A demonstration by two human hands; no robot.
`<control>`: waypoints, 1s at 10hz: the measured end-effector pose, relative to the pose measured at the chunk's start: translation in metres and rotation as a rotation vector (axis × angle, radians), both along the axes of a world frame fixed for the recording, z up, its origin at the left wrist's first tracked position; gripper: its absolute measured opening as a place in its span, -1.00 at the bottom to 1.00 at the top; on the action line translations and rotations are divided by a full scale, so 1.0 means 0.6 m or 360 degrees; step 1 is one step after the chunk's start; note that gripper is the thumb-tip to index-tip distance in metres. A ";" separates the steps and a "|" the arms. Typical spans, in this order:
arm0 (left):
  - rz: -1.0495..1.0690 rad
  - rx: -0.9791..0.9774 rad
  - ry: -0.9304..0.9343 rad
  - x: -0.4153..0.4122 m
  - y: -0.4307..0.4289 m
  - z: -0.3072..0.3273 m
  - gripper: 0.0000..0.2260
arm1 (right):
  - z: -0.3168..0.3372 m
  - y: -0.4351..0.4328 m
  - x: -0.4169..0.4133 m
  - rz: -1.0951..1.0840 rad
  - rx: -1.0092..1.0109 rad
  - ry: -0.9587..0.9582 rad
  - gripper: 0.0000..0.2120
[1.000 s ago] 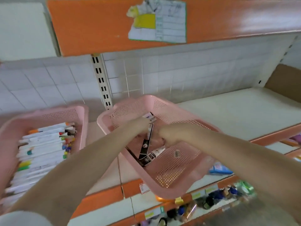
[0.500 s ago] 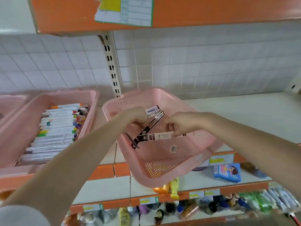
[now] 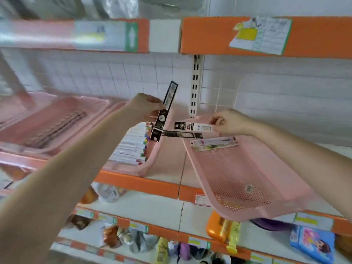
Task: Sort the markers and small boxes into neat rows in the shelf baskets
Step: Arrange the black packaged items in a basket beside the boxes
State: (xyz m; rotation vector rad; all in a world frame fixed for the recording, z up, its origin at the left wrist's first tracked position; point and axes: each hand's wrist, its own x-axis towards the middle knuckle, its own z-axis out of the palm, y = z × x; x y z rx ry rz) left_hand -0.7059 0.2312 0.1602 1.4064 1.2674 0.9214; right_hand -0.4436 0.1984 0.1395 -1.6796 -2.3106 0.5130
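Note:
My left hand (image 3: 145,107) pinches a long black slim box (image 3: 164,111), held nearly upright above the shelf. My right hand (image 3: 228,121) grips the end of a white-and-black slim box (image 3: 192,127) lying level, with a dark slim box (image 3: 181,134) just under it. A pale slim package (image 3: 214,143) lies at the back of the tilted pink basket (image 3: 238,180), which hangs over the shelf edge. To the left, a second pink basket (image 3: 146,168) holds rows of white markers (image 3: 131,145) with coloured caps.
Further left another pink basket (image 3: 57,122) holds dark thin items, blurred. Orange shelf edges (image 3: 137,182) run below; the lower shelf carries an orange box (image 3: 217,229), a blue case (image 3: 312,244) and assorted goods. A slotted upright (image 3: 195,84) stands behind the hands.
Both hands have lifted the slim boxes up out of the tilted basket. The left hand's black box has swung upright. The view has shifted left, bringing a third basket into sight.

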 end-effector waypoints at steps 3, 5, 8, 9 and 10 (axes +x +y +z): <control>0.0524 0.0058 -0.0127 -0.298 -0.077 -0.015 -0.86 | 0.027 0.060 -0.284 -0.0059 0.0329 0.0391 -0.92; 0.0579 0.0044 0.0058 -0.489 -0.129 -0.021 -0.83 | -0.004 0.068 -0.507 0.0239 0.0152 0.0332 -0.88; 0.0806 -0.0131 0.0099 -0.789 -0.136 -0.059 -0.74 | -0.050 0.094 -0.809 0.0417 0.0037 0.0326 -0.87; 0.0854 -0.0221 0.0056 -0.841 -0.115 -0.093 -0.77 | -0.064 0.120 -0.861 0.0500 0.0020 0.0249 -0.87; 0.0962 -0.0200 0.0046 -0.884 -0.079 -0.113 -0.83 | -0.065 0.172 -0.904 0.0540 0.0017 0.0161 -0.79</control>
